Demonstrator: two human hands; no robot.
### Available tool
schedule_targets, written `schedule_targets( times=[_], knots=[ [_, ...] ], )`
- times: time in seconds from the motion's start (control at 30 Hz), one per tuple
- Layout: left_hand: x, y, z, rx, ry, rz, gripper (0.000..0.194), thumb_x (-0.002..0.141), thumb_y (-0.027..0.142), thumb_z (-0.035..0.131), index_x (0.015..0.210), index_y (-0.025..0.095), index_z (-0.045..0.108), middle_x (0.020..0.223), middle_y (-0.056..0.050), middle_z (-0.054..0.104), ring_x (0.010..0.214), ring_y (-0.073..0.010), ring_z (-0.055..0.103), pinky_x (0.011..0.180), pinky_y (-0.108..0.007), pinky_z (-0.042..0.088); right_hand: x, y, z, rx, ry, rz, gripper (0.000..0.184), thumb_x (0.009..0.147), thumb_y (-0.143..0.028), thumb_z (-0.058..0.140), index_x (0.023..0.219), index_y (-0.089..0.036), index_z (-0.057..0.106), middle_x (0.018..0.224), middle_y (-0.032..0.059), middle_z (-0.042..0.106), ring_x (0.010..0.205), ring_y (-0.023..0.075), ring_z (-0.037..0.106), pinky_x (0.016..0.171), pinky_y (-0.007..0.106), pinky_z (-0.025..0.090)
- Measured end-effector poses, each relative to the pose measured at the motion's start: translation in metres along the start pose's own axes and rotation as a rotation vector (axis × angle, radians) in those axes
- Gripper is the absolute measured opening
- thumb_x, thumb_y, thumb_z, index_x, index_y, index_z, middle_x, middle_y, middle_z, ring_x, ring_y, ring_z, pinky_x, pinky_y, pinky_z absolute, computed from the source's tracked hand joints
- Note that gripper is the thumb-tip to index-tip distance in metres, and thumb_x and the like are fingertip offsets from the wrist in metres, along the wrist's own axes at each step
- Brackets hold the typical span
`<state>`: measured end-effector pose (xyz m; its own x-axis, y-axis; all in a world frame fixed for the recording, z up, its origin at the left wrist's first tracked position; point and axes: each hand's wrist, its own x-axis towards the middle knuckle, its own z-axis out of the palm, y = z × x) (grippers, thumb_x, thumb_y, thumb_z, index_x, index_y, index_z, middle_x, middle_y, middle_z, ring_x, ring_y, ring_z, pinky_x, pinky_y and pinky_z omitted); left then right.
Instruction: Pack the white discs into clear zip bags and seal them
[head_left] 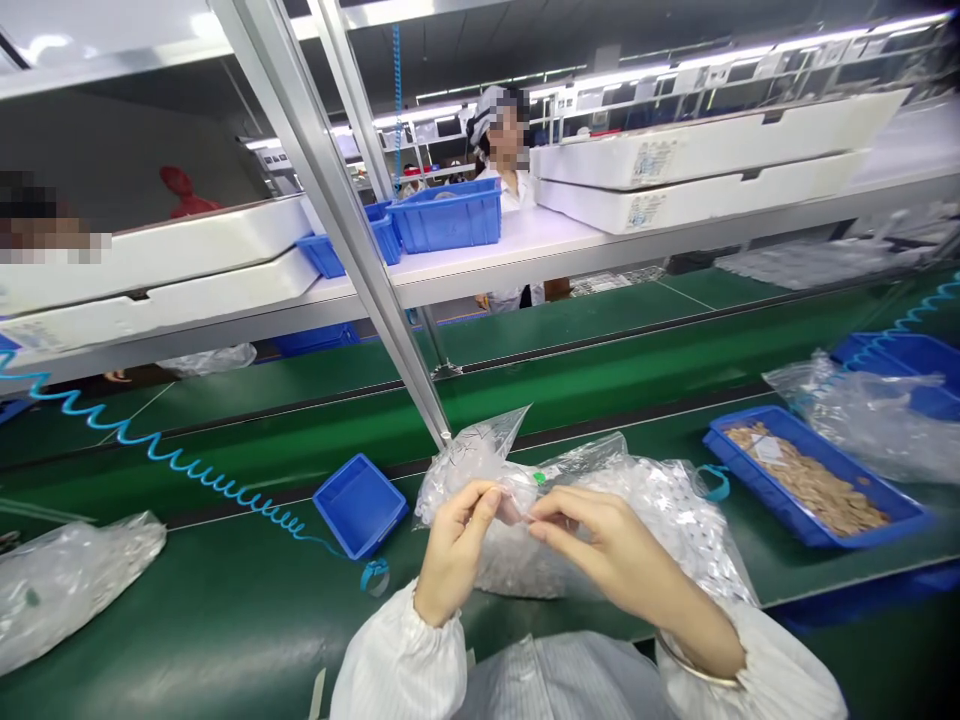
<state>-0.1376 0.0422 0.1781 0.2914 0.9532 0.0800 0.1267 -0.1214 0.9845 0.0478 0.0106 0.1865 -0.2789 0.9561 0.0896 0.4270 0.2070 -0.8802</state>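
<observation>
On the green bench (225, 620), the left hand (454, 550) and right hand (622, 545) pinch a small item (514, 510) between them, just in front of a clear plastic bag (469, 465).

Head camera, facing forward and down
</observation>
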Motion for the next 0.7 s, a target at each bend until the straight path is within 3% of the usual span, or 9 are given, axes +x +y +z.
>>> schedule_targets(
  times=[0.23,0.37,0.57,0.7],
  knots=[
    [0.002,-0.002,-0.008,-0.028,0.02,-0.047,0.023,0.089,0.035,0.055,0.099,0.016,0.064,0.086,-0.005,0.069,0.082,-0.017,0.064,0.08,-0.03,0.05,0.004,-0.001,-0.015,0.114,0.079,0.008,0.024,0.093,-0.039,0.049,0.082,-0.024,0.063,0.076,-0.0003,0.065,0.076,0.0149,0.059,0.072,0.026,0.043],
    [0.005,0.0,-0.005,0.019,-0.012,0.102,0.032,0.089,0.029,0.057,0.12,0.023,0.057,0.114,-0.005,0.064,0.107,-0.0185,0.059,0.093,-0.033,0.047,0.004,-0.004,-0.02,0.102,0.051,0.008,0.027,0.093,-0.042,0.047,0.082,-0.023,0.063,0.074,0.0002,0.063,0.071,0.0141,0.057,0.067,0.026,0.043],
    [0.014,0.004,0.001,0.058,-0.212,0.128,0.037,0.089,0.026,0.055,0.126,0.025,0.055,0.128,-0.008,0.059,0.12,-0.023,0.052,0.103,-0.042,0.041,0.005,-0.004,-0.017,0.049,0.007,-0.046,0.026,0.094,-0.038,0.046,0.086,-0.023,0.065,0.074,0.0007,0.064,0.07,0.014,0.057,0.064,0.026,0.043],
    [0.029,0.003,-0.005,-0.029,-0.472,0.282,0.036,0.085,0.019,0.058,0.12,0.025,0.061,0.134,-0.009,0.055,0.131,-0.0283,0.043,0.11,-0.05,0.032,0.003,-0.003,-0.02,-0.013,-0.103,-0.092,0.024,0.094,-0.035,0.047,0.086,-0.024,0.067,0.068,-0.0017,0.064,0.066,0.0131,0.057,0.065,0.025,0.042]
  ],
)
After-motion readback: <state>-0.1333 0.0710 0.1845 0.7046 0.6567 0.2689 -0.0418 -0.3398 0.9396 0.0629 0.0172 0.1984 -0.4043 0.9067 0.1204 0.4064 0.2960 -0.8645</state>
